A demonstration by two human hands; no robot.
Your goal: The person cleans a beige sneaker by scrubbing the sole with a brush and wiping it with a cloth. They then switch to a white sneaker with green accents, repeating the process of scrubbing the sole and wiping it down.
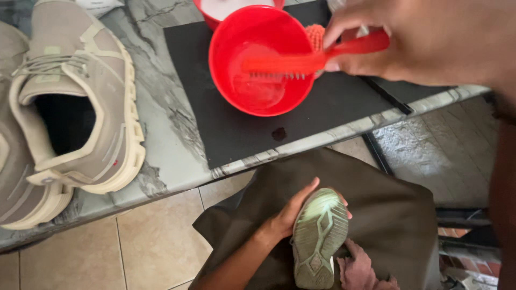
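Observation:
My right hand (424, 40) grips the handle of a red brush (301, 62) and holds its bristle end inside a red bowl (252, 32) with a little liquid in it. The bowl sits tilted on a black mat (333, 107) on the marble-patterned counter. Lower down, my left hand (293, 212) holds a pale green shoe (320, 236) sole up over a dark brown cloth (387, 204) on my lap. A pinkish rag (357, 268) lies beside the shoe.
Two beige sneakers (80, 102) stand on the counter (172, 156) at the left. Behind the bowl is a second red container (207, 13). Beige floor tiles (150, 241) lie below the counter edge, and grey paving (430, 145) lies to the right.

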